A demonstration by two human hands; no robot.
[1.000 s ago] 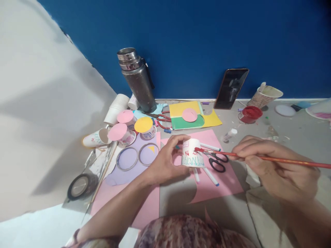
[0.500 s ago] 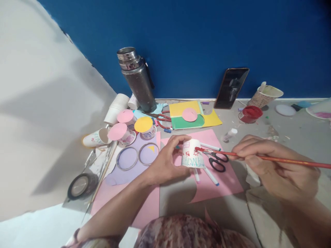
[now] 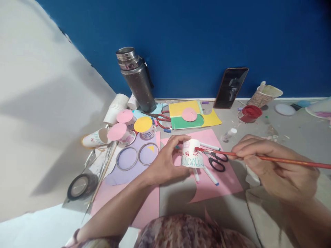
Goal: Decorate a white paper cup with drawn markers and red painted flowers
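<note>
One decorated cup [image 3: 189,155], one paintbrush [image 3: 284,160]
The left hand [image 3: 167,160] has its fingers around the cup; the right hand's [image 3: 280,172] pinch the paintbrush. Three disc-topped cups [image 3: 127,137] stand nearby.

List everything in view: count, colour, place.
Held cup: 1, white, centre
Paintbrush: 1, red, right
Scissors: 1, black-handled, centre
Markers: at least 3, white, around held cup
Disc-topped cups: 3, pink or yellow tops, left
Cup stack: 1, white, left
Lying cup: 1, white, left
Rings: 2, grey, on purple paper
Tape roll: 1, black, left
Flask: 1, grey, by blue wall
Tool: 1, red-handled, by flask
Phone: 1, black, against wall
Paint jar: 1, red, right
Patterned cup: 1, brown, right
Small bottle: 1, whitish, right
Paper sheets: several, mixed colours, on grey table
Small pieces: uncounted, mixed, scattered
Left hand, right hand: 2, bare, on cup and paintbrush
</note>
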